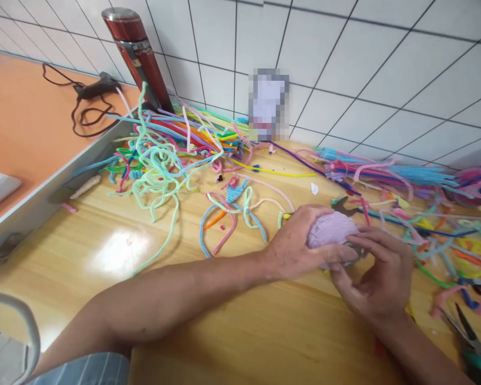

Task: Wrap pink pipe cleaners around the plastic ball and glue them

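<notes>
A rounded lilac pipe-cleaner ball (332,233), with ridges like wound strands, is held above the wooden table (224,321). My left hand (294,246) wraps round its left side, thumb across the lower front. At the ball's right edge, my right hand (379,272) has its fingertips and thumb closed against it; what lies between those fingertips is partly hidden. Just behind the ball shows a dark, notched piece (344,206). Left of my left hand lie loose blue, pink and orange pipe cleaners (218,224) and a small blue woven piece (235,191).
Tangled mint-green pipe cleaners (160,160) lie before a multicoloured heap. A red thermos (134,53) stands by the tiled wall (324,48), where a blurred phone-like object (268,104) leans. Blue bundles (409,174) lie at the right. Pliers (471,334) rest at the lower right.
</notes>
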The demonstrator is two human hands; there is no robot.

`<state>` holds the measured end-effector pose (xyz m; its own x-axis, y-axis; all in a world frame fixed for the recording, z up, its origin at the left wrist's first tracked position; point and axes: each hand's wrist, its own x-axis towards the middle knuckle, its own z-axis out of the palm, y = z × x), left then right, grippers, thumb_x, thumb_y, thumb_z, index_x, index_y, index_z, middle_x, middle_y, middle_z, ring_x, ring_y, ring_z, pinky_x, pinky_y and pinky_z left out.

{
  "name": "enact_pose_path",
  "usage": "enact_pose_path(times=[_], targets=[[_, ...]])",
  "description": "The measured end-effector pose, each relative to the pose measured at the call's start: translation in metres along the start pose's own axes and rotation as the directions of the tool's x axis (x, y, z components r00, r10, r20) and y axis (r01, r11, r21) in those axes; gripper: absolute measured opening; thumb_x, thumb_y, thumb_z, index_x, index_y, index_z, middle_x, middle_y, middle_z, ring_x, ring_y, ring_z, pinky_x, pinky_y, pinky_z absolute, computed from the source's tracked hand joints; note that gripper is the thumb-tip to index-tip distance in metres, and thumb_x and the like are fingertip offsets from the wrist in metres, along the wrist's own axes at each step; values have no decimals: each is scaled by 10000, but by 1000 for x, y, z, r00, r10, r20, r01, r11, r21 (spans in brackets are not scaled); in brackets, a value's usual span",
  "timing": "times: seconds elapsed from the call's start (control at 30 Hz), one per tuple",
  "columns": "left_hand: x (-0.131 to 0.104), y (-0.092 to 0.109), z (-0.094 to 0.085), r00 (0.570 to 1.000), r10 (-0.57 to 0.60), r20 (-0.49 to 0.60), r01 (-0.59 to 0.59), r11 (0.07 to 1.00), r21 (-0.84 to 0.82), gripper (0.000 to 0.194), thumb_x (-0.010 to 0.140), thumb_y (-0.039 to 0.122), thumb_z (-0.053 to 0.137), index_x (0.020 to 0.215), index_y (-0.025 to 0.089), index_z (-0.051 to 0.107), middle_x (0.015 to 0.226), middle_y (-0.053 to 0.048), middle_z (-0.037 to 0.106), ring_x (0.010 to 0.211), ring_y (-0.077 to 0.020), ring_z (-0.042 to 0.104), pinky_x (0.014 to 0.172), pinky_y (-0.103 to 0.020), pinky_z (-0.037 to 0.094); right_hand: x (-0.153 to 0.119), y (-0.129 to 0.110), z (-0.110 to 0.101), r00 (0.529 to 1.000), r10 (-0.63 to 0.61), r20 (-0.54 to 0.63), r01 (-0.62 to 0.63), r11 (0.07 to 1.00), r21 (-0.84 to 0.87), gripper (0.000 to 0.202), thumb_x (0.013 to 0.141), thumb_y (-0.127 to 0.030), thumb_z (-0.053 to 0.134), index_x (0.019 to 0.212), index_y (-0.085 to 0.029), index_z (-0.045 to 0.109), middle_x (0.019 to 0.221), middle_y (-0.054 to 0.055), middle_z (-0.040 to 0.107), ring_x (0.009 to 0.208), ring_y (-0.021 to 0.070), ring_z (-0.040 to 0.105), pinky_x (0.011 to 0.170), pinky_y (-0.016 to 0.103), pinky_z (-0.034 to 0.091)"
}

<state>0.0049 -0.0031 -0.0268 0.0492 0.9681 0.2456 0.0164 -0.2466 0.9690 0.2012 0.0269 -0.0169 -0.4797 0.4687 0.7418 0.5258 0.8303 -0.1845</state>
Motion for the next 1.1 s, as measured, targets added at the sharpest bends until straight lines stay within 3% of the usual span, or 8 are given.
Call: enact_pose_path(times=[0.2, 0.4, 0.77, 1.1], targets=[[1, 2, -1, 998, 67, -9, -66, 998, 21, 611, 965, 566, 745, 1412, 183, 581, 1458, -158, 652, 1405, -322, 621, 1234, -491, 505, 1, 2, -1, 1000, -6, 2, 6, 1000, -21, 517, 826, -365, 869, 1281, -245, 656, 1081, 79, 688, 1030, 344, 742, 882, 506, 581], [-2, 2, -1, 999, 52, -5, -52, 998, 37, 555, 978, 519, 740, 1432, 252, 565, 1490, -139, 650, 1424, -319, 624, 1244, -505, 540, -3, 5, -2, 1000, 14, 19, -14, 1000, 4, 553, 777, -394, 899, 1259, -247, 672, 1064, 96, 691, 1019, 378, 753, 863, 553, 608], [-1, 4, 0, 999, 40, -13, -40, 997, 62, 545, 984, 502, 740, 1428, 236, 571, 1472, -135, 673, 1410, -325, 637, 1245, -510, 547, -9, 4, -4, 990, 140, 35, -141, 989, 42, 559, 749, -367, 913, 1260, -319, 693, 1075, 112, 693, 1041, 438, 744, 889, 670, 609], [-1, 2, 1, 998, 59, -21, -57, 995, 76, 531, 990, 507, 721, 1424, 245, 559, 1475, -136, 667, 1404, -330, 638, 1238, -518, 542, -12, 6, -2, 992, 124, 27, -125, 992, 22, 597, 733, -363, 915, 1283, -326, 686, 1099, 107, 697, 1048, 438, 751, 881, 665, 617]])
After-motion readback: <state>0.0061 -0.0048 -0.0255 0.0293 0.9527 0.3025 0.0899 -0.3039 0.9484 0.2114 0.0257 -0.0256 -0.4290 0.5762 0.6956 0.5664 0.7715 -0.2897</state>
